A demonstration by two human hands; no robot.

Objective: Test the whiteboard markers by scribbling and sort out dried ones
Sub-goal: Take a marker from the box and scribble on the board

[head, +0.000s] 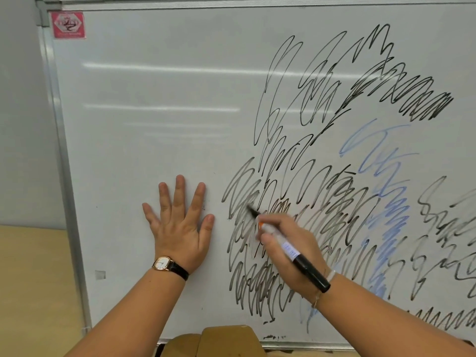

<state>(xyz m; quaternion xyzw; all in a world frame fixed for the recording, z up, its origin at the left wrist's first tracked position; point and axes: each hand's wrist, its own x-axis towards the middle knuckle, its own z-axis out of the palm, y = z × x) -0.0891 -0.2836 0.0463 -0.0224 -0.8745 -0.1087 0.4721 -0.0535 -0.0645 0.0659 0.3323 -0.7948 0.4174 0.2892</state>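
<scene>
A whiteboard (144, 104) fills the view, its right half covered in black, grey and faint blue scribbles (334, 155). My right hand (296, 253) grips a black whiteboard marker (291, 249) with a white label and an orange ring near the nib. The nib touches the board among grey scribbles at lower centre. My left hand (180, 222) lies flat on the bare board with fingers spread, left of the scribbles. A watch with a black strap sits on that wrist.
A red sticker (67, 25) sits in the board's top left corner. The metal frame (61, 150) runs down the left side, with a grey wall beyond and a tan surface (31, 292) below. A brown rounded object (226, 341) shows at the bottom edge.
</scene>
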